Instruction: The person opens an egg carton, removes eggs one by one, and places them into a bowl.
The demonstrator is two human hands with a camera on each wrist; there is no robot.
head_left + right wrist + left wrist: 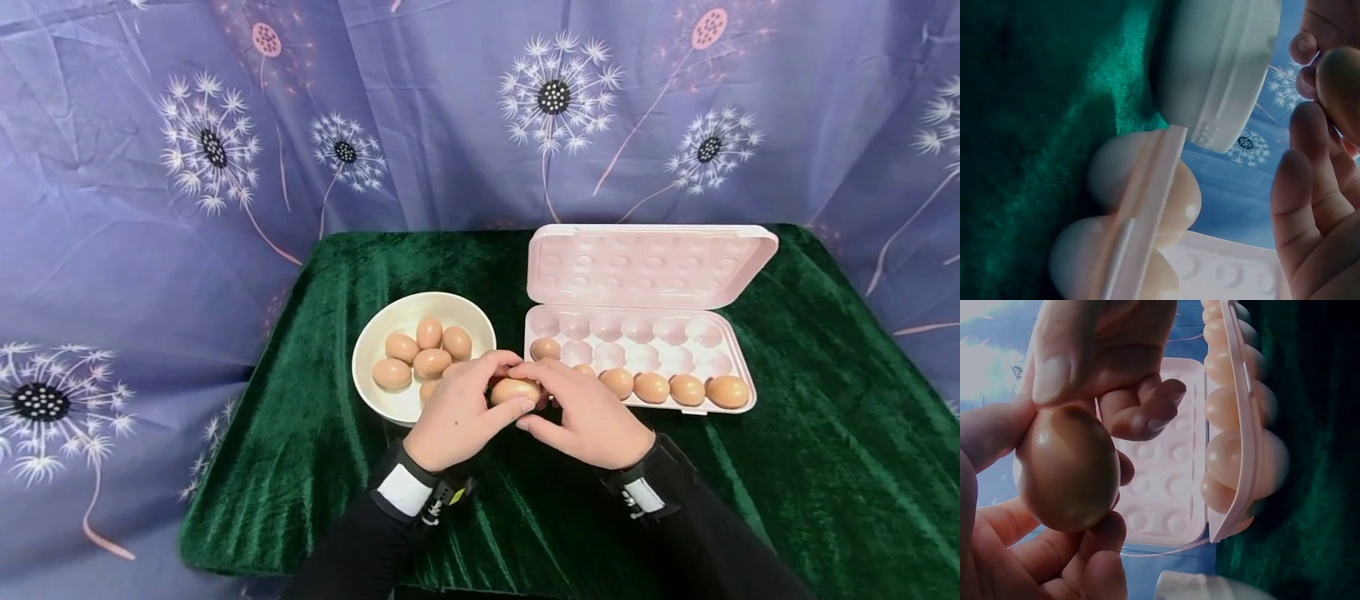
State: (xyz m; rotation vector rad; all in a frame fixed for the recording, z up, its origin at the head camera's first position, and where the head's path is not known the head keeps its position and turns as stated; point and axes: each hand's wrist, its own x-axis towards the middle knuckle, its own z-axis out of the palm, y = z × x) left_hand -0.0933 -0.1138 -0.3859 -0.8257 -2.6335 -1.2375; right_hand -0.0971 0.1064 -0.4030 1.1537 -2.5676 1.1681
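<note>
We are holding one smooth egg (pixel 512 392) in mid-air between both hands: the left hand (pixel 453 417) is pinching it between thumb and fingers, and the right hand (pixel 596 421) is meeting its right end, thumb touching and fingers curling round. How the load is dividing between them, we are not telling from these views.

To our judgement, the handover is carrying the main risk. If the left fingers are loosening while the right ones are only touching, the rounded shell could be slipping out and dropping onto the green cloth (pixel 292 467) below. Squeezing from both sides could be cracking it.

Just right of the grip, the carton (pixel 637 329) is lying with its lid (pixel 641 262) standing open beyond. Its seated eggs (pixel 652 387) are partly hiding behind the right hand, so a low sweep rightward could be knocking one, or the carton's front rim could be catching the held shell.

Left of the grip, the bowl (pixel 362 383) is holding loose eggs (pixel 432 362); a careless backward swing of the left hand could be nudging it and setting them rolling together.
</note>
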